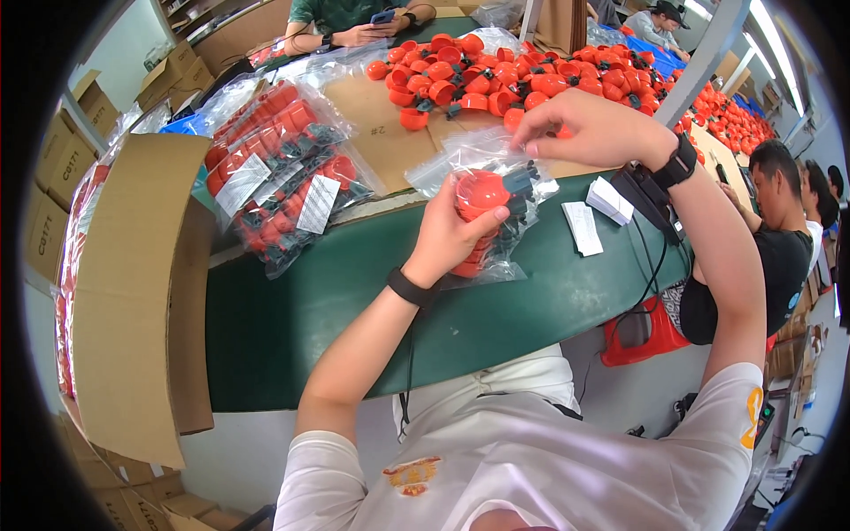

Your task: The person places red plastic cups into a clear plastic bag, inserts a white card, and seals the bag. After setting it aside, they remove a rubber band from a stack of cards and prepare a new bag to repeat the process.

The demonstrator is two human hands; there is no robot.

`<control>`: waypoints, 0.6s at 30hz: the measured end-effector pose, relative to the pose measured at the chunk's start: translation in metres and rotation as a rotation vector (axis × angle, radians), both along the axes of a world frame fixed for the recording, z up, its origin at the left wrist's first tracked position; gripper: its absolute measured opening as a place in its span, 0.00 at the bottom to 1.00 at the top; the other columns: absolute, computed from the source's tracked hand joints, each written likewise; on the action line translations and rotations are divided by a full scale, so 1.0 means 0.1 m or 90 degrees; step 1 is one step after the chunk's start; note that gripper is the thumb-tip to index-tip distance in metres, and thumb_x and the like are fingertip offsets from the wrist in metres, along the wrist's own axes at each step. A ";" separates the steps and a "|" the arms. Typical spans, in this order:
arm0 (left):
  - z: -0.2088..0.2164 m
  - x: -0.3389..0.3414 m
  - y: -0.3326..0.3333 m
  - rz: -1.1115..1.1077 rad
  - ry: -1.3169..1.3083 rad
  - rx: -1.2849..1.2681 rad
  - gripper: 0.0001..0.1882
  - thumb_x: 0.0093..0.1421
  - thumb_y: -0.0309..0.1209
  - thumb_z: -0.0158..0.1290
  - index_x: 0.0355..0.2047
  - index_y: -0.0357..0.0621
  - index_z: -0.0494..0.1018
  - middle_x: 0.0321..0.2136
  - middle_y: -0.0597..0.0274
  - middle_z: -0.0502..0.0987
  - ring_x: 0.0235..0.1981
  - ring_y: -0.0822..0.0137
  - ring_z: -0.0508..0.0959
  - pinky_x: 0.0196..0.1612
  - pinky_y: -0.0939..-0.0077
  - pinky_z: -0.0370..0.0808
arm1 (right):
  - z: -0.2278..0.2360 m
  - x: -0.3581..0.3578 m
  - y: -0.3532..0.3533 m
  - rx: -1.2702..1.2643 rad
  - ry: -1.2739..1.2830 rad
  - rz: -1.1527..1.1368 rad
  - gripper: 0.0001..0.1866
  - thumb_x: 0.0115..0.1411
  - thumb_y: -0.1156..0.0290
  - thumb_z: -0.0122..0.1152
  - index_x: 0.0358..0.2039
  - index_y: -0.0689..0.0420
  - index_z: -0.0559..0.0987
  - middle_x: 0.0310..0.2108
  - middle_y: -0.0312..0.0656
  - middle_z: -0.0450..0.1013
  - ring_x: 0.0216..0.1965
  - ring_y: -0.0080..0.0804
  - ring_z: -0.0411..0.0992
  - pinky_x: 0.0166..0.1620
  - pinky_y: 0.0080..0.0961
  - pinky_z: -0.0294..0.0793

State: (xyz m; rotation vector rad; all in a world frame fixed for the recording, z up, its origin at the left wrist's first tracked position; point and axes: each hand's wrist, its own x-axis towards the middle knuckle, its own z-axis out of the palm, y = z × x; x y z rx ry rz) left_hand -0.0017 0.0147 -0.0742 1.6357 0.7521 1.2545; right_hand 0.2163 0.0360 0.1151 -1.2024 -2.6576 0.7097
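My left hand (445, 232) is closed around a clear plastic bag (512, 268), its thumb pressing across the front. Through the film show nested red plastic cups (481, 194) with dark grey clip-like parts (517, 182) on their right side. My right hand (580, 130) hovers over the bag's upper end, beside the heap of red cups. Its fingers are loosely curled, the thumb a little apart from the fingertips, and I see nothing held between them. A heap of loose red cups (478, 84) with dark grey parts lies on cardboard just beyond both hands.
Filled bags of red cups (283, 168) with white labels lie at left, beside an open cardboard box (133, 292). White paper slips (582, 228) and a black device (645, 196) with cables sit right on the green tabletop (354, 310). Other people sit around.
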 end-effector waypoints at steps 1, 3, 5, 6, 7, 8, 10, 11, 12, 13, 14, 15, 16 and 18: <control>-0.01 -0.02 0.00 -0.008 -0.013 -0.019 0.28 0.58 0.39 0.69 0.51 0.36 0.70 0.41 0.58 0.81 0.41 0.69 0.81 0.46 0.72 0.78 | 0.03 -0.03 -0.07 0.050 -0.050 0.028 0.17 0.65 0.63 0.61 0.47 0.63 0.82 0.40 0.43 0.82 0.44 0.33 0.80 0.50 0.30 0.77; -0.03 -0.01 0.01 -0.012 -0.027 -0.020 0.28 0.58 0.39 0.69 0.51 0.37 0.70 0.41 0.58 0.81 0.41 0.69 0.81 0.47 0.72 0.78 | 0.01 -0.07 -0.13 0.046 -0.079 0.016 0.17 0.61 0.65 0.65 0.46 0.63 0.82 0.40 0.46 0.81 0.44 0.39 0.80 0.51 0.33 0.77; -0.04 0.01 0.01 -0.021 -0.042 -0.019 0.27 0.59 0.39 0.68 0.51 0.37 0.70 0.41 0.59 0.81 0.42 0.69 0.80 0.48 0.71 0.77 | -0.15 0.00 -0.11 0.148 -0.047 0.086 0.17 0.59 0.66 0.65 0.45 0.63 0.82 0.41 0.48 0.81 0.45 0.42 0.80 0.52 0.34 0.77; -0.04 0.01 0.01 -0.027 -0.039 -0.016 0.27 0.59 0.38 0.68 0.51 0.37 0.71 0.41 0.59 0.81 0.42 0.69 0.80 0.49 0.71 0.77 | -0.18 -0.02 -0.12 0.177 -0.058 0.098 0.17 0.57 0.68 0.66 0.45 0.63 0.82 0.40 0.49 0.81 0.44 0.45 0.80 0.51 0.36 0.77; -0.04 0.01 0.01 -0.033 -0.036 -0.013 0.26 0.59 0.38 0.68 0.51 0.37 0.71 0.41 0.59 0.81 0.43 0.69 0.80 0.49 0.71 0.76 | -0.20 -0.03 -0.11 0.177 -0.058 0.095 0.17 0.57 0.68 0.66 0.45 0.63 0.82 0.40 0.49 0.81 0.44 0.45 0.80 0.51 0.36 0.77; -0.04 0.02 0.01 -0.035 -0.036 -0.013 0.26 0.59 0.38 0.68 0.51 0.37 0.71 0.41 0.59 0.81 0.43 0.69 0.80 0.49 0.71 0.76 | -0.22 -0.04 -0.09 0.129 -0.073 0.096 0.17 0.57 0.68 0.66 0.45 0.63 0.82 0.40 0.48 0.81 0.43 0.44 0.80 0.51 0.37 0.77; -0.03 0.00 0.01 -0.028 -0.019 -0.004 0.24 0.60 0.37 0.67 0.50 0.37 0.71 0.41 0.59 0.81 0.43 0.70 0.80 0.49 0.72 0.76 | -0.20 -0.06 -0.08 0.078 -0.084 0.100 0.17 0.56 0.69 0.66 0.45 0.63 0.82 0.39 0.48 0.81 0.43 0.44 0.79 0.51 0.38 0.76; -0.04 -0.01 0.02 -0.027 -0.019 -0.006 0.24 0.60 0.37 0.67 0.50 0.37 0.71 0.41 0.59 0.81 0.43 0.70 0.80 0.49 0.72 0.76 | -0.16 -0.05 -0.08 0.036 -0.072 0.084 0.17 0.56 0.69 0.65 0.45 0.62 0.82 0.39 0.48 0.81 0.44 0.44 0.79 0.51 0.38 0.76; -0.03 -0.02 0.03 -0.024 -0.030 -0.017 0.23 0.60 0.37 0.67 0.49 0.37 0.72 0.41 0.59 0.81 0.43 0.70 0.80 0.49 0.72 0.76 | -0.13 -0.06 -0.08 -0.005 -0.061 0.069 0.17 0.56 0.69 0.65 0.45 0.62 0.82 0.39 0.48 0.81 0.44 0.44 0.79 0.51 0.39 0.76; -0.03 -0.02 0.04 -0.020 -0.043 -0.028 0.23 0.61 0.36 0.67 0.49 0.37 0.72 0.41 0.59 0.81 0.43 0.70 0.79 0.49 0.72 0.76 | -0.13 -0.07 -0.09 -0.005 -0.061 0.070 0.17 0.56 0.69 0.65 0.45 0.62 0.82 0.39 0.48 0.81 0.44 0.44 0.79 0.51 0.39 0.76; -0.03 -0.03 0.04 -0.019 -0.043 -0.028 0.23 0.61 0.36 0.67 0.49 0.37 0.72 0.41 0.59 0.81 0.43 0.70 0.79 0.49 0.72 0.76 | -0.14 -0.08 -0.11 0.013 -0.070 0.058 0.16 0.56 0.69 0.65 0.45 0.59 0.82 0.40 0.45 0.80 0.46 0.41 0.76 0.53 0.37 0.72; -0.02 -0.02 0.04 -0.016 -0.046 -0.025 0.22 0.61 0.36 0.66 0.49 0.37 0.72 0.41 0.59 0.81 0.43 0.70 0.79 0.49 0.72 0.76 | -0.14 -0.09 -0.14 0.031 -0.079 0.043 0.16 0.57 0.68 0.65 0.45 0.56 0.82 0.42 0.42 0.80 0.47 0.38 0.73 0.56 0.35 0.68; -0.01 -0.01 0.04 -0.012 -0.050 -0.021 0.22 0.61 0.35 0.66 0.50 0.37 0.72 0.41 0.59 0.81 0.43 0.71 0.79 0.49 0.72 0.76 | -0.18 -0.11 -0.14 0.031 -0.080 0.042 0.16 0.57 0.68 0.65 0.45 0.56 0.82 0.42 0.42 0.80 0.47 0.38 0.73 0.56 0.35 0.68; -0.02 -0.01 0.05 -0.018 -0.066 -0.019 0.22 0.61 0.35 0.66 0.50 0.37 0.72 0.41 0.59 0.80 0.43 0.71 0.79 0.49 0.72 0.76 | -0.31 -0.18 -0.13 0.149 -0.050 0.142 0.16 0.56 0.68 0.65 0.45 0.55 0.82 0.41 0.42 0.79 0.48 0.39 0.72 0.57 0.36 0.65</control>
